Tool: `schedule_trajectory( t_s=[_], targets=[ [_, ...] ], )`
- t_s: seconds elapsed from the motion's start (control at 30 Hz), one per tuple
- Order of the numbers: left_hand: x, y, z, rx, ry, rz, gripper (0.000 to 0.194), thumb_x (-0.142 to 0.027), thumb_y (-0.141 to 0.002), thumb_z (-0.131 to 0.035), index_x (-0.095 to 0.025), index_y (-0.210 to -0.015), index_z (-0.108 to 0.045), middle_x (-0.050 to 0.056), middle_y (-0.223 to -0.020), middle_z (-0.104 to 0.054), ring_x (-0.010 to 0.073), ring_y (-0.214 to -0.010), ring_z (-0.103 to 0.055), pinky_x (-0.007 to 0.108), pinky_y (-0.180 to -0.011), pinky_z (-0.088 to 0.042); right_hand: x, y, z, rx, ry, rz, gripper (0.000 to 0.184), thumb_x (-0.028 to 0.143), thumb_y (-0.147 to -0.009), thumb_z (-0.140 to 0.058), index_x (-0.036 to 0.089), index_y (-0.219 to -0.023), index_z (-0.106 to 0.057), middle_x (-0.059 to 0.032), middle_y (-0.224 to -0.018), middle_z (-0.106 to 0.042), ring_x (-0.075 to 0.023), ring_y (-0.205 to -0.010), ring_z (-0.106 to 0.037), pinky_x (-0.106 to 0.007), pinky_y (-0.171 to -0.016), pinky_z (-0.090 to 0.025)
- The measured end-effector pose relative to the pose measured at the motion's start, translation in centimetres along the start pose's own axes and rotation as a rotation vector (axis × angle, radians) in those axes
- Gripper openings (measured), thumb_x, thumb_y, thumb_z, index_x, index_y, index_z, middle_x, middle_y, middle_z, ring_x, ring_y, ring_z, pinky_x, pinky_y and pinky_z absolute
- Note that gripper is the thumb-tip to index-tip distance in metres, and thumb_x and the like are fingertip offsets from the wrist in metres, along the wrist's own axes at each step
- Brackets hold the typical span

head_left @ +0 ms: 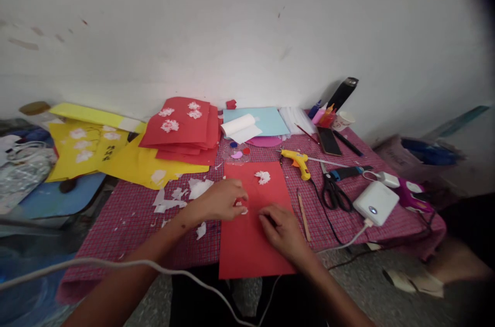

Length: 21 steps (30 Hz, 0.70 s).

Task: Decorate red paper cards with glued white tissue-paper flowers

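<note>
A red paper sheet (pixel 253 234) lies in front of me on the checked tablecloth (pixel 127 218), hanging over the table's front edge. A white paper flower (pixel 263 177) sits near its top. My left hand (pixel 221 200) rests on the sheet's left edge, fingers curled and pinched on a small white paper piece (pixel 243 209). My right hand (pixel 282 229) lies on the sheet just to the right, fingers bent with their tips pressed to the paper.
White paper scraps (pixel 181 194) lie left of the sheet. A stack of red sheets with flowers (pixel 181 128), yellow sheets (pixel 93 149), a yellow glue gun (pixel 297 161), scissors (pixel 334 193), a pencil (pixel 303 216), a white power bank (pixel 376 202) and a phone (pixel 329 141) surround it.
</note>
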State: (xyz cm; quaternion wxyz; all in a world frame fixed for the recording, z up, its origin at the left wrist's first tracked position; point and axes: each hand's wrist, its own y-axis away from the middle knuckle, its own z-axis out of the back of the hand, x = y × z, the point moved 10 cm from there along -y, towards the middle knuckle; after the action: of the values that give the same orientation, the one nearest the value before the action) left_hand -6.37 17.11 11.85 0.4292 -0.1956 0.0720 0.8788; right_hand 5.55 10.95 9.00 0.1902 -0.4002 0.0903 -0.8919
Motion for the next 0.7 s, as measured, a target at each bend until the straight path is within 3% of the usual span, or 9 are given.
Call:
schedule_trajectory(
  t_s=[0.17,0.27,0.53,0.7],
  targets=[
    [-1.4,0.2,-1.7,0.036,-0.118,0.012,0.007,-0.022,-0.078,-0.061,-0.02,-0.076,-0.067,0.006,-0.082,-0.063,0.0212,-0.077,-0.057,0.032,-0.069,-0.041,-0.2,0.1,-0.1,0.004,0.001,-0.008,0.013,0.015,-0.093,-0.053,0.022,-0.094,-0.063,-0.0044,-0.087,-0.067,-0.0194,-0.08,-0.062,-0.032,-0.073,-0.047],
    [-1.3,-0.2,-2.1,0.008,-0.07,0.005,0.008,-0.019,-0.079,-0.06,-0.02,-0.075,-0.067,0.005,-0.08,-0.063,0.0197,-0.076,-0.057,0.031,-0.068,-0.039,-0.3,0.1,-0.2,0.013,0.007,-0.015,0.013,0.015,-0.094,-0.052,0.022,-0.092,-0.063,-0.0041,-0.086,-0.066,-0.0193,-0.08,-0.062,-0.032,-0.073,-0.046],
    [1.2,-1.0,-1.1,-0.097,0.185,0.092,0.013,-0.019,-0.086,-0.057,-0.018,-0.081,-0.069,0.003,-0.085,-0.065,0.0154,-0.079,-0.059,0.026,-0.072,-0.042,-0.3,0.1,-0.2,0.015,0.005,-0.014,0.014,0.015,-0.093,-0.052,0.022,-0.094,-0.064,-0.0045,-0.088,-0.067,-0.0193,-0.08,-0.062,-0.031,-0.073,-0.046],
    [-0.5,-0.3,-1.0,-0.004,0.101,-0.008,0.013,-0.02,-0.079,-0.064,-0.021,-0.089,-0.071,0.004,-0.091,-0.062,0.0181,-0.085,-0.058,0.029,-0.076,-0.043,-0.4,0.1,-0.3,0.026,0.018,-0.018,0.013,0.015,-0.094,-0.052,0.021,-0.093,-0.063,-0.0047,-0.087,-0.066,-0.0192,-0.08,-0.062,-0.031,-0.072,-0.046]
  ],
)
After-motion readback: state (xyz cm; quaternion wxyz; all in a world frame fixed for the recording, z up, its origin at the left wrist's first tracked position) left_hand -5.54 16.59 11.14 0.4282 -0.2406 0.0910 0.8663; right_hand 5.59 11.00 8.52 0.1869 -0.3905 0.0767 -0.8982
